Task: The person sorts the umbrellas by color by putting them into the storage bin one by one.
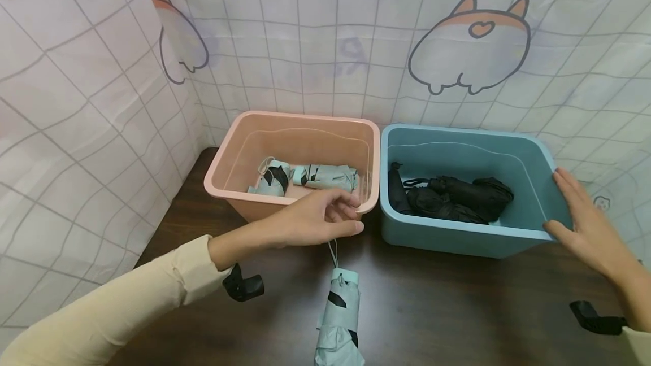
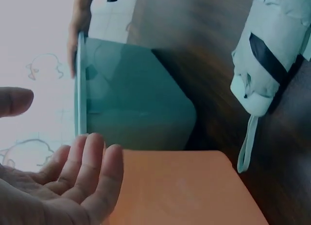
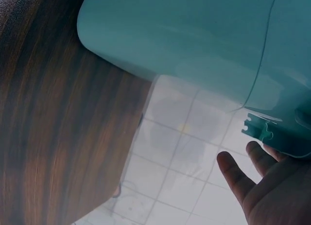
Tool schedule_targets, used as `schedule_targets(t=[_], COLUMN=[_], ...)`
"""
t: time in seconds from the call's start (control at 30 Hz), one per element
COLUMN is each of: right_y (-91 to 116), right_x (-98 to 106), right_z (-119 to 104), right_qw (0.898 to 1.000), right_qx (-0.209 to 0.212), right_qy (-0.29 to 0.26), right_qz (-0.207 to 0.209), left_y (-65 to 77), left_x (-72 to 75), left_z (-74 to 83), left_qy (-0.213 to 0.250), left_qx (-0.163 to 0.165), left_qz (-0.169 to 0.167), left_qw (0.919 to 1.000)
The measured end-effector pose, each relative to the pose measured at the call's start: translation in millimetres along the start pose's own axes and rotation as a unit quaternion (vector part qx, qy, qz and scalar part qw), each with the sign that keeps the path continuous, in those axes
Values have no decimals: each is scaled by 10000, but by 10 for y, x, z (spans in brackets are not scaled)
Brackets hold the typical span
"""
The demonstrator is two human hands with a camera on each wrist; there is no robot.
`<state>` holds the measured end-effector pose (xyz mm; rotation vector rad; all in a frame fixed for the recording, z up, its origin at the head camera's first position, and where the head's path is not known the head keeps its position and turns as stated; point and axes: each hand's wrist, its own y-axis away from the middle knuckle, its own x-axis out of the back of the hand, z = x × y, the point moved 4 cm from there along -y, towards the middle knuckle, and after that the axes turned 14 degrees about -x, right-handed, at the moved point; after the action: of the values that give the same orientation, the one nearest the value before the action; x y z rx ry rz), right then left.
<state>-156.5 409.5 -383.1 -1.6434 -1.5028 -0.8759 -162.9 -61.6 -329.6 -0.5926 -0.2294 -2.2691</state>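
Note:
My left hand [image 1: 310, 219] hovers at the front right rim of the pink bin [image 1: 285, 199], fingers loosely bent and nothing in them. Just below it, a folded pale green umbrella [image 1: 339, 315] with black patches lies on the table, its wrist loop toward the bins. Two similar umbrellas [image 1: 325, 176] rest inside the pink bin. At the blue bin [image 1: 442, 236], my right hand [image 1: 585, 225] touches the right end of the rim, fingers straight and spread in the right wrist view. Folded black umbrellas [image 1: 473, 195] lie in the blue bin.
Both bins stand side by side at the back of a dark wooden table [image 1: 432, 304]. Behind and to the left hangs a white grid-patterned cloth [image 1: 315, 33] with cartoon animals. The table's edge [image 3: 146, 106] shows close to the blue bin in the right wrist view.

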Motion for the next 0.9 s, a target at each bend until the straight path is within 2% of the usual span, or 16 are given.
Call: schedule_targets(t=[0.17, 0.37, 0.57, 0.77, 0.9], right_y=[-5, -22, -4, -6, -8], right_x=[5, -3, -4, -3, 4], right_z=[-9, 7, 3, 3, -1], right_qw=[10000, 10000, 10000, 10000, 10000], right_qx=[-25, -31, -60, -70, -51], right_qy=[1, -40, -64, -26, -10], right_qz=[3, -16, 13, 44, 48], left_y=[151, 313, 452, 599, 676], left_x=[-116, -232, -325, -420, -466], left_z=[9, 13, -107, -268, -360], left_qy=[-55, -212, -377, -961, -1161], left_qx=[-142, -162, -189, 77, 298], left_qz=[266, 211, 221, 522, 805], left_qw=[9995, 9994, 9989, 9940, 9895])
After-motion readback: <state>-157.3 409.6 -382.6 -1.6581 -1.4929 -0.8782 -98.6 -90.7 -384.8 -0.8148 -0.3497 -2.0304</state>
